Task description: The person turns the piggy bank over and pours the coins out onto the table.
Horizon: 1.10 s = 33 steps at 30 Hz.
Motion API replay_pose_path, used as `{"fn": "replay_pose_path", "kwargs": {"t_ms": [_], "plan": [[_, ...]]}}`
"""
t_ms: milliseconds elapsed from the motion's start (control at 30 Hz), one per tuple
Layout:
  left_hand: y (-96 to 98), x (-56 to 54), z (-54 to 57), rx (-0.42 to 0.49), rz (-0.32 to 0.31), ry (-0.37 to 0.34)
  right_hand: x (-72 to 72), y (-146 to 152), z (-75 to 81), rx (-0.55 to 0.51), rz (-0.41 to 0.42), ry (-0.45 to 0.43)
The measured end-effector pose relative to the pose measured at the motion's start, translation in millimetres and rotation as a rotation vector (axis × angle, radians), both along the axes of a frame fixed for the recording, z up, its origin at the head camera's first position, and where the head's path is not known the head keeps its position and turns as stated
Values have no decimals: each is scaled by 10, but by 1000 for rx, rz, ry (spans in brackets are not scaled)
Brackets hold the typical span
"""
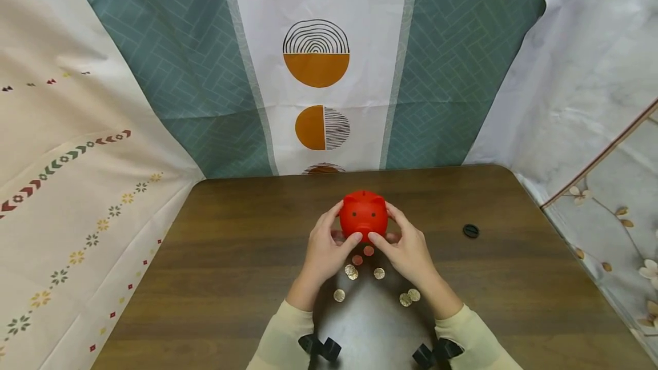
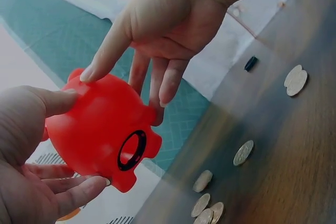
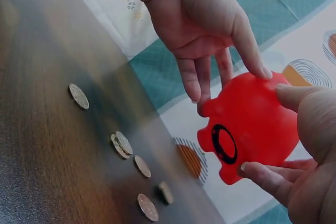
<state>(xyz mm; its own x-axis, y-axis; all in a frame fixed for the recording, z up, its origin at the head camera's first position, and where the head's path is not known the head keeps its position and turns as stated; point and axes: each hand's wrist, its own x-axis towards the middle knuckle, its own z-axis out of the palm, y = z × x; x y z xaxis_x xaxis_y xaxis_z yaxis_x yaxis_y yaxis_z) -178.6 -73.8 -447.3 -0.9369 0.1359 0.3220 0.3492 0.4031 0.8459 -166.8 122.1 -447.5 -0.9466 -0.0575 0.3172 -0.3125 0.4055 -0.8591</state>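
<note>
Both hands hold a red piggy bank over the table, its face toward the head camera. My left hand grips it on the left side, thumb near the snout and fingers behind. On the other side my right hand mirrors this grip. In the wrist views the underside shows between the short feet, with a black-rimmed round hole uncovered. Below the bank lie several coins, among them a copper-coloured coin and a gold-coloured coin.
A round black stopper lies to the right on the brown wooden table. Two gold coins overlap near the right forearm, and a single coin lies near the left. A patterned cloth hangs behind the table.
</note>
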Motion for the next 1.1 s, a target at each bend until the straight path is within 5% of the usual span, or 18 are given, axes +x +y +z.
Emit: {"fn": "replay_pose_path", "kwargs": {"t_ms": [500,833,1100], "plan": [[-212,-159,162,-93,-170,-74,-56,36,11,53,85,19],[-255,-265,210,-196,-103,44,-300,-13,78,88,161,48],[-365,-470,59,-247,-48,79,-577,-125,2,133,149,28]]}}
